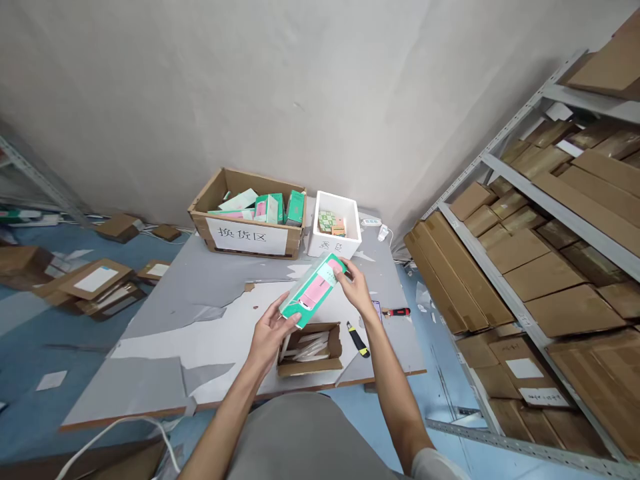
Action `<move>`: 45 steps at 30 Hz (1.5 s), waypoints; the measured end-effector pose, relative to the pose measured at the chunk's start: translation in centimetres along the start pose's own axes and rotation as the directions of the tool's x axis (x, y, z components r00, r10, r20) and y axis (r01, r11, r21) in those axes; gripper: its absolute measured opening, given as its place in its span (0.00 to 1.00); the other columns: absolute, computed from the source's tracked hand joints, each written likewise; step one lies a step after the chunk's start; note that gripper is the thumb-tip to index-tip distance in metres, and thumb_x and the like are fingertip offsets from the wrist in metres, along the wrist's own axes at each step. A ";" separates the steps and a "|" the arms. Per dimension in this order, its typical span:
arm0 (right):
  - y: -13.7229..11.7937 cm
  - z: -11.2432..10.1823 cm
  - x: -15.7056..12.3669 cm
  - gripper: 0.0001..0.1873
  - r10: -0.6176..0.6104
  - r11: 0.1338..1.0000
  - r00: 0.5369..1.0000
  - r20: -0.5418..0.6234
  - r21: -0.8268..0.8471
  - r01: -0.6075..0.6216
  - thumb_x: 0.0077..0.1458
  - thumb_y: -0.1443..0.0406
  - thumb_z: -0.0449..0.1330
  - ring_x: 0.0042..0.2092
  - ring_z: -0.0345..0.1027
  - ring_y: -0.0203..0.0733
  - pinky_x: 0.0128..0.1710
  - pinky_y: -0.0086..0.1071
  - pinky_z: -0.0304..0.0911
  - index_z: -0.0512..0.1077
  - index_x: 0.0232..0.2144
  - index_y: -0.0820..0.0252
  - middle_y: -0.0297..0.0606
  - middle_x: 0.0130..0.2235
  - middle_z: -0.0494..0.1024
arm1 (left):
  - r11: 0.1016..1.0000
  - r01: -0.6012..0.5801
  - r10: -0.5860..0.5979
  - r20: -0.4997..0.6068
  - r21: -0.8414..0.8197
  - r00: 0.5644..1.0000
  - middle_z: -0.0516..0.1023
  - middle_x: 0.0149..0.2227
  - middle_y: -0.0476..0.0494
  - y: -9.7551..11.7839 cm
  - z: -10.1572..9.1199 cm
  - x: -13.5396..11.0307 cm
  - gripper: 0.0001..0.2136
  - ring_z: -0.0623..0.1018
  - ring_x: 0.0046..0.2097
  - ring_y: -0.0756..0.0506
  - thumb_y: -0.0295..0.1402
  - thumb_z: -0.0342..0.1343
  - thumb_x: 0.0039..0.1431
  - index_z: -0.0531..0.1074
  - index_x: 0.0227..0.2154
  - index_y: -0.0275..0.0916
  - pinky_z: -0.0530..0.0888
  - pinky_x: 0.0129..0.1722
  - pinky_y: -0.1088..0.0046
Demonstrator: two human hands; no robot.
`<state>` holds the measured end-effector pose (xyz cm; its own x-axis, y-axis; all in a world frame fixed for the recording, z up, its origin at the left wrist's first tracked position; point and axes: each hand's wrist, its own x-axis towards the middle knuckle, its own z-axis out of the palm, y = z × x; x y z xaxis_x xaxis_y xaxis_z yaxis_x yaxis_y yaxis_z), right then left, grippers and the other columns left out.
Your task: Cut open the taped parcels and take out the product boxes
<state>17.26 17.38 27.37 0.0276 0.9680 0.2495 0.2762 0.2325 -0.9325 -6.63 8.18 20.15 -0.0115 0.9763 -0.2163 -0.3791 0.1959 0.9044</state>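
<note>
Between my two hands a green and pink product box [316, 289] is held tilted above the table. My left hand [273, 330] grips its lower left end, thumb on the front face. At its upper right end my right hand [354, 283] has its fingers closed on the edge. Just below the held box stands an open cardboard box [310, 367] with white flat pieces inside. A black and yellow utility knife [357, 339] lies to the right of it, and a red and black cutter [397, 311] lies farther right beside a partly hidden phone [377, 309].
At the table's back, a labelled carton [247, 235] holds several green boxes, next to a white foam bin [334, 247] with small boxes. A power strip [371, 222] lies behind. Shelves [500, 267] of cartons stand right; parcels [95, 280] lie on the left floor.
</note>
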 end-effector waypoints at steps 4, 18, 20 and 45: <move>-1.0 1.0 -0.1 0.36 0.118 0.990 0.992 -0.035 0.076 -0.115 0.61 0.36 0.74 0.64 0.83 0.59 0.61 0.48 0.84 0.87 0.59 0.54 0.46 0.63 0.89 | 0.905 -0.319 0.337 -0.016 0.282 0.941 0.82 0.69 0.32 0.8 -0.1 -0.2 0.39 0.85 0.68 0.28 0.56 0.79 0.59 0.81 0.69 0.44 0.90 0.62 0.50; -2.4 2.2 -2.0 0.36 0.150 0.943 0.978 -0.143 0.316 -0.099 0.56 0.38 0.78 0.43 0.79 0.46 0.40 0.35 0.76 0.85 0.56 0.55 0.42 0.51 0.89 | 0.979 0.113 -0.084 0.171 -0.171 0.982 0.74 0.78 0.30 1.9 -2.8 -1.6 0.46 0.73 0.80 0.25 0.68 0.69 0.66 0.67 0.79 0.52 0.80 0.74 0.39; -2.2 2.6 -2.2 0.37 0.174 0.934 0.977 -0.125 0.337 -0.123 0.53 0.37 0.78 0.42 0.78 0.46 0.39 0.35 0.75 0.85 0.55 0.53 0.42 0.50 0.89 | 0.899 0.348 -0.266 0.298 -0.267 0.917 0.83 0.70 0.29 2.1 -3.4 -1.3 0.42 0.81 0.74 0.25 0.70 0.66 0.67 0.75 0.71 0.46 0.81 0.72 0.35; -1.8 0.8 -9.9 0.26 0.230 0.928 0.972 -0.050 0.313 -0.203 0.55 0.43 0.82 0.57 0.85 0.53 0.64 0.47 0.78 0.80 0.42 0.50 0.39 0.49 0.90 | 0.966 -0.179 0.181 0.012 0.186 0.984 0.84 0.61 0.34 10.6 -3.6 6.0 0.40 0.85 0.57 0.33 0.52 0.85 0.40 0.79 0.55 0.44 0.85 0.54 0.58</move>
<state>15.76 7.47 26.34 0.1384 0.9895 0.0414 -0.0503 0.0488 -0.9975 -14.10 15.75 27.13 -0.0690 0.9966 -0.0452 -0.1918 0.0312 0.9809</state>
